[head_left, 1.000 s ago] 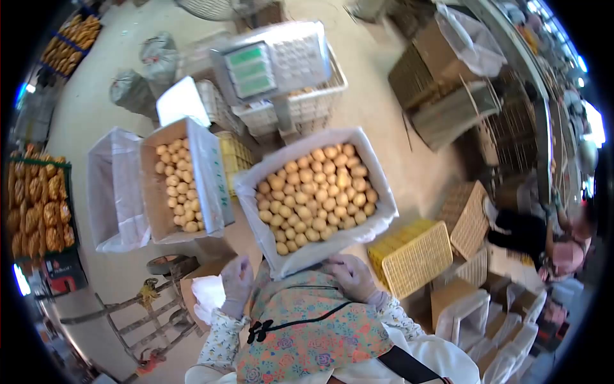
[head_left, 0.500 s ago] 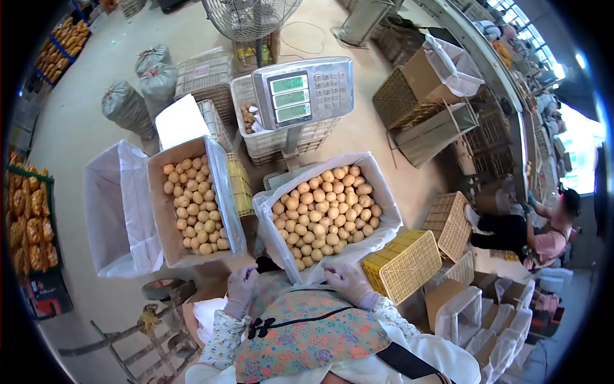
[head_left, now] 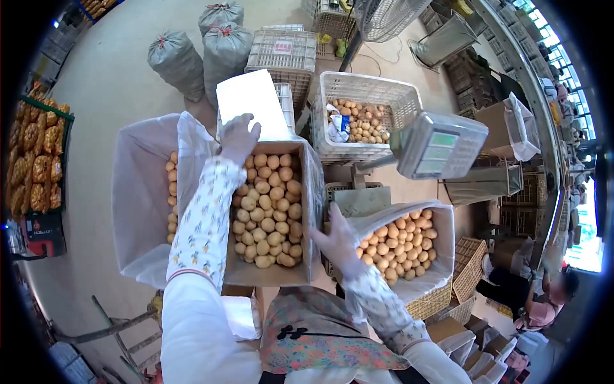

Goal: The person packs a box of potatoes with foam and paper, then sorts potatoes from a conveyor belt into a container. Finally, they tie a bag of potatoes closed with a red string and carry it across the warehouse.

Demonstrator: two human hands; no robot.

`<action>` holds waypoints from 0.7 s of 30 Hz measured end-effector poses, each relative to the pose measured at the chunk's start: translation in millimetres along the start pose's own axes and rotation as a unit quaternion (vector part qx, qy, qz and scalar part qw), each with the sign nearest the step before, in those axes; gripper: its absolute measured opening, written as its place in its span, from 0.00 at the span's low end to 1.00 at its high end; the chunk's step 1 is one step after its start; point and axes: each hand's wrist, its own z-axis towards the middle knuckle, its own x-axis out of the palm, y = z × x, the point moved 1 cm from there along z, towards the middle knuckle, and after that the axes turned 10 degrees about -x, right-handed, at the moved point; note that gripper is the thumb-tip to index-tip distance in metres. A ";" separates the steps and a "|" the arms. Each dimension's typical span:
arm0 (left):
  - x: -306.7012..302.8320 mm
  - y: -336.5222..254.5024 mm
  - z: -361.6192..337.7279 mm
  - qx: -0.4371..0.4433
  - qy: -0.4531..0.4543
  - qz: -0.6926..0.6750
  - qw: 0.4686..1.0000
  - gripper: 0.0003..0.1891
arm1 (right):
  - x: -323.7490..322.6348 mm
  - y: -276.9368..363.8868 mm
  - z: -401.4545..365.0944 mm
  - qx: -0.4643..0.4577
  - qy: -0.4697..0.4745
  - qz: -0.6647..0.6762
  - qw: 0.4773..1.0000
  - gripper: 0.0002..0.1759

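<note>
Small tan potatoes (head_left: 270, 211) fill much of the middle cardboard box (head_left: 256, 275). My left hand (head_left: 240, 137) reaches to the far left corner of this box, fingers apart, overlapping the edge of a white sheet (head_left: 249, 96). My right hand (head_left: 337, 240) is spread open between the middle box's right wall and the plastic-lined right box (head_left: 441, 256), which also holds potatoes. On the left, another box lined with white plastic (head_left: 144, 166) shows a strip of potatoes, partly hidden by a plastic flap (head_left: 194, 150) and my left sleeve.
A scale display (head_left: 441, 147) stands on a pole behind the right box. Beyond are a white crate (head_left: 368, 89) with potatoes, tied grey sacks (head_left: 179, 64) and a fan (head_left: 387, 19). A metal hand cart (head_left: 121, 333) lies at the lower left. Another person (head_left: 537, 291) sits at the right.
My view has turned left. Both hands have left the front edge of the right box: the left reached far forward to the middle box, the right between the boxes. Potatoes now show in the left box.
</note>
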 end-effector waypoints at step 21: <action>244.3 32.8 102.6 0.037 0.368 0.465 0.804 0.62 | 74.5 -20.1 107.2 0.144 -0.019 0.038 0.989 0.32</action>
